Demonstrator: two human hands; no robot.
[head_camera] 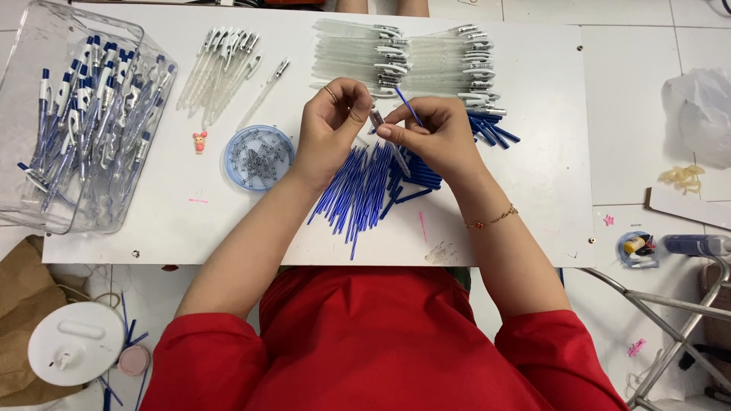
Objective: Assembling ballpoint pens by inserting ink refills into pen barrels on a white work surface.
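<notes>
Table (533, 213): clear pen barrels (411, 61) far, loose blue refills (358, 186) near, spring dish (258, 157) left. Left hand (329, 129) pinches a pen tip (376, 118); right hand (438, 137) pinches a blue refill (408, 105) beside it.

Brown paper bag (23, 304) on floor, lower left; crumpled clear plastic bag (704, 114) far right (no labels, screens).

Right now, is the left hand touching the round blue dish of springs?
Apart. The head view shows the left hand raised over the table, with a strip of white surface between its wrist and the blue dish. Its fingers pinch a small pen part with the right hand.
</notes>
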